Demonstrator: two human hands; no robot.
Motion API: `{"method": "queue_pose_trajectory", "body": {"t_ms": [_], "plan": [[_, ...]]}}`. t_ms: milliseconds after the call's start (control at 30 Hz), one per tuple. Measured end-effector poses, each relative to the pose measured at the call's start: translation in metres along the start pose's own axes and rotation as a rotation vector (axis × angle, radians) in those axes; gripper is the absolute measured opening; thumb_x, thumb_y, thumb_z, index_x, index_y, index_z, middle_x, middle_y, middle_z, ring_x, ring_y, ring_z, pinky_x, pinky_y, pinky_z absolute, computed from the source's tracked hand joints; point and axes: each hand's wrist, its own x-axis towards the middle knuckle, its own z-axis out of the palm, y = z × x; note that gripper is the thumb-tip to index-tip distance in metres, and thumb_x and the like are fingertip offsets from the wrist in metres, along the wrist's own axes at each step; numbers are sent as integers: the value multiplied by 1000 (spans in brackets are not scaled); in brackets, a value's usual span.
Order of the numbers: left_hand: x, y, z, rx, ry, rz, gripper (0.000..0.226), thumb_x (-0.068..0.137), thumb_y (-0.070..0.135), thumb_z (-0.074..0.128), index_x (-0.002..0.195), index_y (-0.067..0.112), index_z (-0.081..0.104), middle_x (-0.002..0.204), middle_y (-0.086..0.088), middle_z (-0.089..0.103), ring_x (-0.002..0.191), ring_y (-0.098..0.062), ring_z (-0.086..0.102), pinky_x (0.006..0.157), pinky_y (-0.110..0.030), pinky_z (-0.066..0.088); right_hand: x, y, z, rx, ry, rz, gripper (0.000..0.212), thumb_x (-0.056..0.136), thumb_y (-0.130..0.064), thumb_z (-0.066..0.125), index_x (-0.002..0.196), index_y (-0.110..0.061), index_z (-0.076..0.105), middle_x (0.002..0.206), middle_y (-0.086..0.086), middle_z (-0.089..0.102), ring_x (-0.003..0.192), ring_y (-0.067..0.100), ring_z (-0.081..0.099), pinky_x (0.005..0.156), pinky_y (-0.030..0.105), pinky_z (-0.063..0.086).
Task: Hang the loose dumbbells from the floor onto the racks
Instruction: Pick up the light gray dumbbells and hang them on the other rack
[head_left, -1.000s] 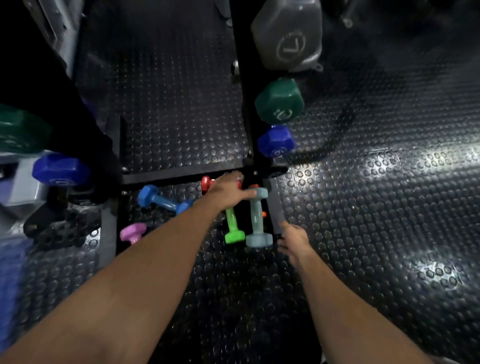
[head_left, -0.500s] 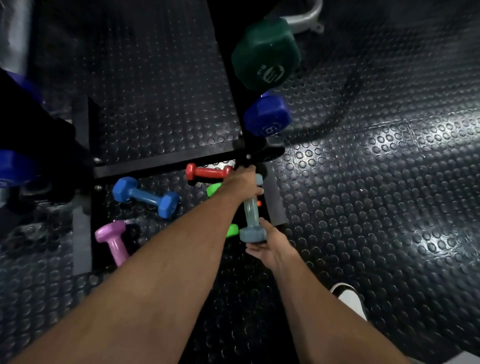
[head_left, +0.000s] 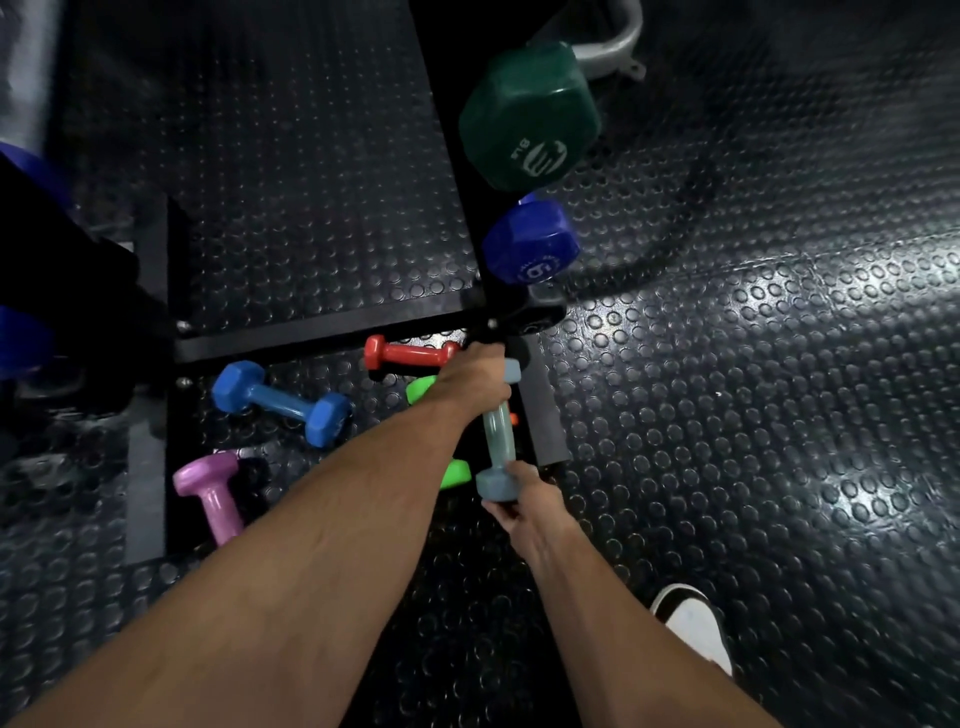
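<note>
A grey-blue dumbbell (head_left: 500, 432) is held at both ends, just above the floor (head_left: 753, 415). Its far end is wrapped by the left hand (head_left: 470, 375). Its near end is gripped by the curled fingers of the right hand (head_left: 524, 506). A green dumbbell (head_left: 451, 474) is partly hidden under the arms. A red dumbbell (head_left: 408, 354), a blue dumbbell (head_left: 283, 402) and a pink dumbbell (head_left: 213, 491) are left lying on the floor beside the black rack (head_left: 322, 340).

We count five small dumbbells low by the floor: grey-blue (head_left: 500, 435), red (head_left: 409, 353), green (head_left: 453, 474), blue (head_left: 280, 402), pink (head_left: 213, 491). Two large heads on the rack: dark green (head_left: 530, 117), dark blue (head_left: 530, 244). One shoe (head_left: 693, 626).
</note>
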Motion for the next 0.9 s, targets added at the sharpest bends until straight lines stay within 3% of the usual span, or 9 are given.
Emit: {"method": "queue_pose_trajectory", "body": {"t_ms": [67,233,333,467,533,633,700,800,900], "plan": [[-4,-3,-3,-56,10,-2,35,79,25,77,108,15,59,114,-11,63,102,-31,62,72,-30,41,-4,4,-3,-53,28,-40,41,95,-23,71,124,2,59,123,21,62,97,27,65,86,43,62],[-25,-4,-25,-221,25,-27,46,74,24,83,113,15,62,108,-7,67,97,-27,66,82,-36,57,-31,2,-8,-111,147,-165,38,87,-30,74,110,0,64,93,18,71,80,29,72,76,43,65],[-43,-3,-42,-299,58,-17,47,76,26,85,115,14,61,105,-4,68,90,-20,67,72,-32,56,-53,-11,-10,-11,141,-268,41,86,-22,77,112,3,58,100,20,67,84,28,70,71,41,63],[-70,4,-72,-436,129,0,51,82,35,81,121,16,54,103,6,62,88,-12,59,62,-22,43,-89,-46,-10,-19,184,-419,40,83,-25,79,106,-9,51,102,15,64,83,24,64,72,41,57],[-84,11,-90,-496,126,8,56,85,41,79,128,20,50,108,6,58,93,-13,59,66,-24,45,-108,-65,-10,-50,196,-521,43,76,-33,80,102,-14,51,101,17,69,79,23,61,67,41,50],[-111,26,-118,-521,86,70,83,78,45,83,145,22,40,131,-1,57,110,-20,61,86,-34,54,-141,-93,-12,-81,156,-668,38,82,-39,77,99,-21,50,99,16,67,77,23,58,61,38,43],[-131,35,-137,-553,64,84,95,67,48,86,146,26,38,132,-1,58,112,-22,63,91,-41,58,-164,-113,-12,-92,152,-751,37,86,-50,74,98,-23,51,103,13,65,82,24,58,66,39,44],[-157,45,-161,-531,73,122,80,68,37,86,136,28,44,119,3,61,104,-16,63,77,-32,54,-194,-137,-9,-76,123,-818,48,79,-67,71,98,-27,54,109,10,66,96,30,65,79,51,58],[-187,52,-186,-608,108,143,76,69,21,85,133,31,47,117,3,63,100,-14,65,75,-33,57,-233,-161,-7,-79,54,-876,42,77,-68,72,92,-32,57,108,10,67,101,32,68,92,61,57]]}}
